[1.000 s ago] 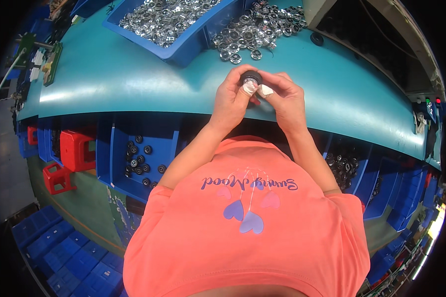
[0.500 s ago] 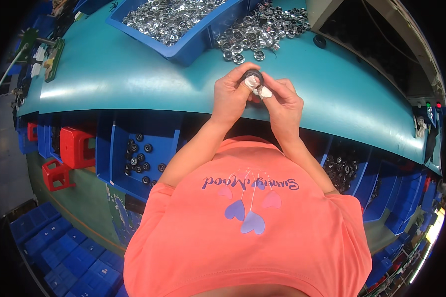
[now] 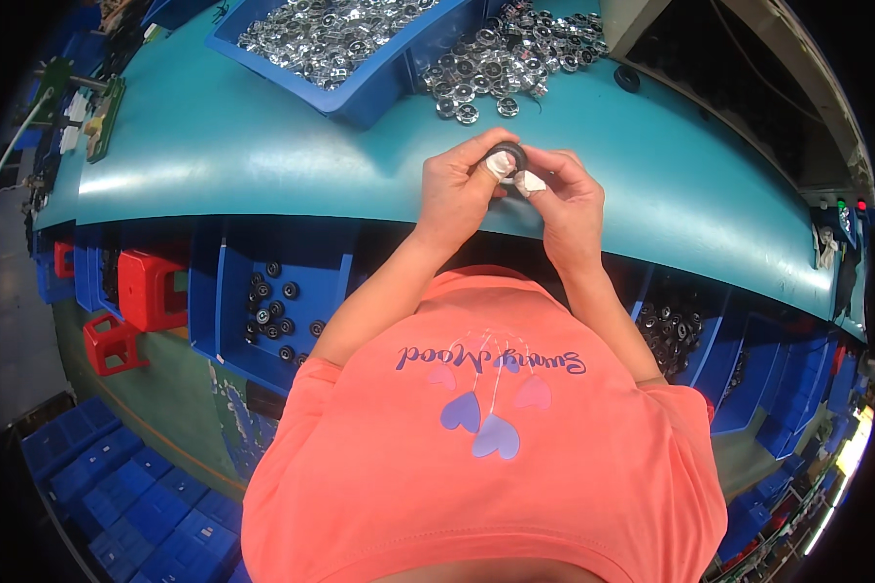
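My left hand (image 3: 456,187) and my right hand (image 3: 570,197) meet over the front part of the teal table, both closed on a small black rubber tyre (image 3: 507,149). Each thumb has a white wrapping and presses at the tyre's near side. Whether a hub sits inside it is hidden by the thumbs. Just beyond my hands lies a loose pile of clear and black wheel hubs (image 3: 494,70). A blue bin (image 3: 362,103) full of similar shiny hubs stands to the pile's left.
Another black tyre (image 3: 627,78) lies right of the pile, by a pale-framed dark opening. Under the table edge, a blue bin (image 3: 226,316) holds several black wheels, and more black wheels (image 3: 669,328) sit at the right. Red stools (image 3: 151,290) stand at the left.
Both hands have shifted slightly to the right with the tyre. My right hand has moved a little apart from the left, and the tyre's ring shows more.
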`<state>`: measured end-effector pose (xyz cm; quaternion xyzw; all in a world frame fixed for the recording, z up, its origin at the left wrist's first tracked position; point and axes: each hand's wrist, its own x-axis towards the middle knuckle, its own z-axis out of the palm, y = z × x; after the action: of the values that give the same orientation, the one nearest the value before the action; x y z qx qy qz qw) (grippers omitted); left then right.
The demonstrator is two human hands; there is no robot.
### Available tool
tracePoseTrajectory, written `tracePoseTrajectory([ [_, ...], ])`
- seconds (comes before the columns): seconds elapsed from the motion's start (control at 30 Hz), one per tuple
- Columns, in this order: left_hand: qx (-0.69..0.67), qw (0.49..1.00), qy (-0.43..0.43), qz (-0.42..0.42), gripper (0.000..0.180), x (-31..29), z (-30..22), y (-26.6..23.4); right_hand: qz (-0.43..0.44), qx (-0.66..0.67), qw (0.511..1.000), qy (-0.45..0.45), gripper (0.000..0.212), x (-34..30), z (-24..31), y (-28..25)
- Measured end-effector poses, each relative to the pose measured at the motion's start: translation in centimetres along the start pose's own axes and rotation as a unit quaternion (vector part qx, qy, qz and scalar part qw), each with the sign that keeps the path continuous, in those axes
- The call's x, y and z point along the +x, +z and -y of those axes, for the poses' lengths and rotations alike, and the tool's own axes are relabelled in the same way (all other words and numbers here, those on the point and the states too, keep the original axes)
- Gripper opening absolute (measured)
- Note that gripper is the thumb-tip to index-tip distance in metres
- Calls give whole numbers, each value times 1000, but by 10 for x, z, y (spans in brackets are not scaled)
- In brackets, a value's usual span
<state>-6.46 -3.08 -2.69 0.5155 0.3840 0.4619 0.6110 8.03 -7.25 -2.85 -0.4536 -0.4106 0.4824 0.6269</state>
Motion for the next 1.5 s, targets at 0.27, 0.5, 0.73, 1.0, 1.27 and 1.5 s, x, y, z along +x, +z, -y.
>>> tracePoseTrajectory([
  [0.27,10,999,-31,17,27,4,-1,-7,9,-15,999,34,33,1,2,4],
  [0.5,34,997,-12,74,45,3,-10,-9,28,-14,994,102,36,11,12,2],
  [0.73,256,956,129,66,60,-3,-11,-1,-3,-86,993,83,35,16,10,4],
  [1.0,328,915,234,-9,53,-5,1,8,26,25,991,127,28,29,1,-1],
  [1.27,362,885,291,-29,48,-1,5,8,27,4,992,126,21,31,-5,-2],
  [1.5,261,946,192,-2,46,4,9,4,45,11,989,143,29,36,-6,-4],
])
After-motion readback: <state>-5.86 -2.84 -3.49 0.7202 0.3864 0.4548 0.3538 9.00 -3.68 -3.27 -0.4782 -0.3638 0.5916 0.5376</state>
